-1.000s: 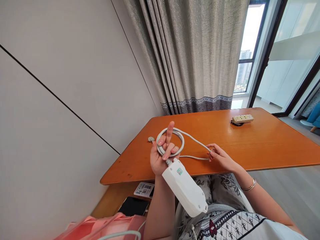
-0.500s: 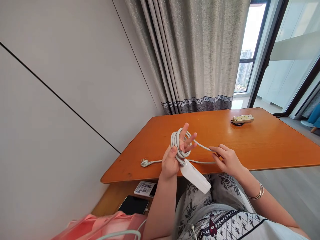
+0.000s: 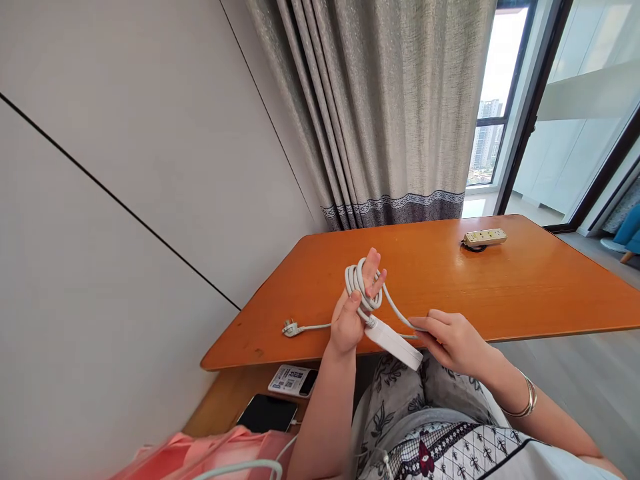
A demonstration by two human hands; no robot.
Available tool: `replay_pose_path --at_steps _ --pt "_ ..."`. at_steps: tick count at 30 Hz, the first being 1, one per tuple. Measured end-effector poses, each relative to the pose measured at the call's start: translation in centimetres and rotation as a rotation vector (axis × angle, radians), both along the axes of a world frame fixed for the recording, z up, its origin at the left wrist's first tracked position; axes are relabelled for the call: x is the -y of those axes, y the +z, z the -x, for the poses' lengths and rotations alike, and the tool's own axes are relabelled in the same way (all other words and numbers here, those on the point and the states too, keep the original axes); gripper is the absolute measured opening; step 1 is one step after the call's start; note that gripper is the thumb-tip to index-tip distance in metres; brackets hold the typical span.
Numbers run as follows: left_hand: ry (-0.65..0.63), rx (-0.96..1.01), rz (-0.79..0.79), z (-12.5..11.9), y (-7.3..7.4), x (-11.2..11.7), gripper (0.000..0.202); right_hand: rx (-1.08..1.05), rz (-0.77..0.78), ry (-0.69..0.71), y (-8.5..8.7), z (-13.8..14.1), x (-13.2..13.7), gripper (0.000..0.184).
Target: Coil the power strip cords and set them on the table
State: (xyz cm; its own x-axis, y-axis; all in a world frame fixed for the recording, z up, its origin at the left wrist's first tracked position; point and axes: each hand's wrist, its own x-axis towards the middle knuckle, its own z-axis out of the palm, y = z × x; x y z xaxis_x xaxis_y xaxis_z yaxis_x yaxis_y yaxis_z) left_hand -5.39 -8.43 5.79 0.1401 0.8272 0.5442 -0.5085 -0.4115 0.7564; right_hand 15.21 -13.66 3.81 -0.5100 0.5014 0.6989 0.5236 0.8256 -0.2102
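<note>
My left hand (image 3: 350, 317) is raised over the near edge of the orange table (image 3: 525, 287), with a white cord (image 3: 361, 288) coiled several times around its fingers; the thumb presses the coil. A white power strip (image 3: 397, 343) hangs from the coil just below the hand. My right hand (image 3: 453, 337) pinches the loose run of the cord to the right of the strip. The cord's plug (image 3: 289, 327) lies on the table to the left, its cable trailing toward my left hand.
A second, beige power strip (image 3: 484, 237) lies at the table's far side. A black phone (image 3: 267, 413) and a card with codes (image 3: 290, 379) rest on a lower shelf left of my lap. Pink cloth (image 3: 220, 457) lies bottom left. A wall and curtain stand behind.
The coil on my left hand went from a wide loop to a tight bundle. The power strip swung down from upright. My right hand moved nearer and lower along the cord.
</note>
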Motion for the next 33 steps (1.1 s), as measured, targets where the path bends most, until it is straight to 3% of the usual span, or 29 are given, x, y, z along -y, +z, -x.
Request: replay_pose_path --at_steps 5,9,14,16,18,23,26,29,33 --pt "0.016 -0.216 -0.040 -0.2 -0.7 0.5 0.032 0.110 0.017 0.044 1.2 0.2 0.5 0.025" --pt "-0.095 -0.415 -0.063 -0.1 -0.7 0.8 0.032 0.051 -0.002 0.124 3.6 -0.2 -0.1 0.023" --pt "-0.157 -0.478 -0.020 0.0 -1.1 0.5 0.038 -0.043 0.029 0.260 6.4 0.0 -1.6 0.017" --pt "-0.153 -0.440 0.020 -0.1 -1.6 0.5 0.043 -0.067 0.055 0.261 7.1 0.0 -2.3 0.016" --pt "-0.227 -0.385 0.077 -0.2 -1.9 0.6 0.046 -0.096 0.083 0.253 7.5 0.0 -3.0 0.022" --pt "-0.509 -0.263 0.136 -0.7 -1.6 1.2 0.042 -0.190 0.226 0.308 7.2 -0.4 -5.0 0.030" --pt "-0.519 -0.216 0.126 -1.2 -1.5 1.2 0.042 -0.274 0.386 0.423 6.0 -0.3 -6.1 0.032" --pt "-0.512 -0.211 0.150 -1.6 -1.9 1.0 0.043 -0.365 0.648 0.547 4.7 0.0 -6.7 0.038" --pt "-0.486 -0.223 0.131 -2.0 -2.4 1.1 0.052 -0.470 0.805 0.551 3.7 0.3 -6.8 0.040"
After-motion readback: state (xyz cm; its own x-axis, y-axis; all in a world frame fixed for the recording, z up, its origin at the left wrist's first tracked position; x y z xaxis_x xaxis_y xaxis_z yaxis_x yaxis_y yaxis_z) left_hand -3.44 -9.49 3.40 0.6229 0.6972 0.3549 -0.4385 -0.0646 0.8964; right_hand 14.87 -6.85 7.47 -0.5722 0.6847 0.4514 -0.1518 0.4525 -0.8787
